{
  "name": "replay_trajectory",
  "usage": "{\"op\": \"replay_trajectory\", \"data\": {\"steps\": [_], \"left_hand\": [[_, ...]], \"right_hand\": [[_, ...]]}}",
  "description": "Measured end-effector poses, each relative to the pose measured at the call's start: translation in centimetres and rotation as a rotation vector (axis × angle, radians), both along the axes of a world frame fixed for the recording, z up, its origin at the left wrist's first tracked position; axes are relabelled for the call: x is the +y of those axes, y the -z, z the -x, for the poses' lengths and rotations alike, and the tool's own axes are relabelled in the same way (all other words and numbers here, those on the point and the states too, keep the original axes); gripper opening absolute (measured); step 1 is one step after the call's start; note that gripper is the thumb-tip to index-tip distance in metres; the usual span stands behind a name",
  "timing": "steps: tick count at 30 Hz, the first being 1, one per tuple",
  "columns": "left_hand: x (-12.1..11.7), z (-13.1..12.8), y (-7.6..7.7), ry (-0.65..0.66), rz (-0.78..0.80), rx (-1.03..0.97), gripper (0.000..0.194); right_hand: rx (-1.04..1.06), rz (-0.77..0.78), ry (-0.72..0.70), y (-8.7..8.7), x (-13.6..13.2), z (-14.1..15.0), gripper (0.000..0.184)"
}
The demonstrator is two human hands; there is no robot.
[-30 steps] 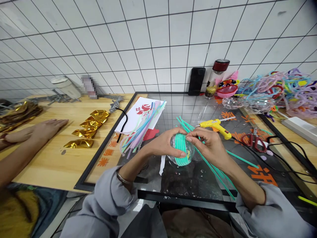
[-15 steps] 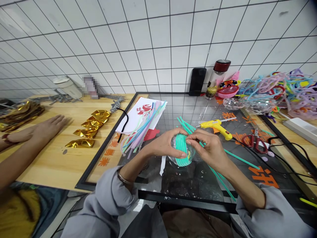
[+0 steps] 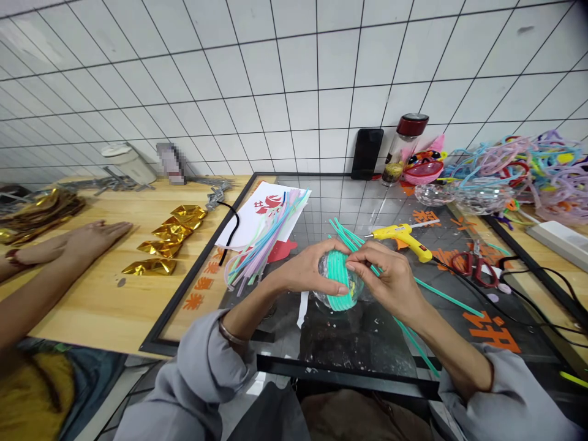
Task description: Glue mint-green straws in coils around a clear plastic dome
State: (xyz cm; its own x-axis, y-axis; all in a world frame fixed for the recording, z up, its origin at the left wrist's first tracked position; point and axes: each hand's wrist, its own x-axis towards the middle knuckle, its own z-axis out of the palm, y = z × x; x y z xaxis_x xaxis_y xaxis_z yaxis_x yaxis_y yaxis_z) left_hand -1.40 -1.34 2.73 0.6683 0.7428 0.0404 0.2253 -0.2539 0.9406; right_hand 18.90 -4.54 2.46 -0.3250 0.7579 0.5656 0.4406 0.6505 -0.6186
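Note:
A clear, rounded plastic form [image 3: 321, 299] sits before me, with rows of green pipe cleaners [image 3: 339, 275] laid side by side across it. My left hand [image 3: 316, 267] is wrapped round its left side, thumb at the front of the green rows and fingers behind. On the right edge of those rows, my right hand [image 3: 383, 269] pinches what looks like a green strip; its fingers partly hide it. Loose green pipe cleaners [image 3: 416, 347] lie under and behind my right hand. Just beyond it rests a yellow glue gun [image 3: 407, 237].
Red scissors [image 3: 475, 267] and a black cord lie to the right. Pastel pipe cleaners [image 3: 261, 245] rest on white paper [image 3: 234, 226]. A phone [image 3: 366, 153] and a bottle [image 3: 399, 153] stand by the wall. At left, another person's hands [image 3: 92, 242] are near gold foil pieces [image 3: 169, 239].
My hands keep almost the same hold on the form. The other person's hands at left have shifted slightly. The whole view has tilted a little.

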Motion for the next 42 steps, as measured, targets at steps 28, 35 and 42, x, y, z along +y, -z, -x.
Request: {"op": "replay_trajectory", "data": {"steps": [28, 35, 42], "left_hand": [[-0.07, -0.1, 0.08, 0.054, -0.209, 0.056, 0.057], [-0.03, -0.26, 0.73, 0.055, -0.283, 0.053, 0.079], [-0.26, -0.32, 0.48, 0.022, -0.242, 0.076, 0.07]], "right_hand": [[-0.002, 0.014, 0.04, 0.14, 0.32, -0.28, 0.015], [0.006, 0.05, 0.046, 0.0, 0.31, -0.2, 0.018], [0.054, 0.074, 0.046, 0.38, 0.38, 0.07, 0.02]]}}
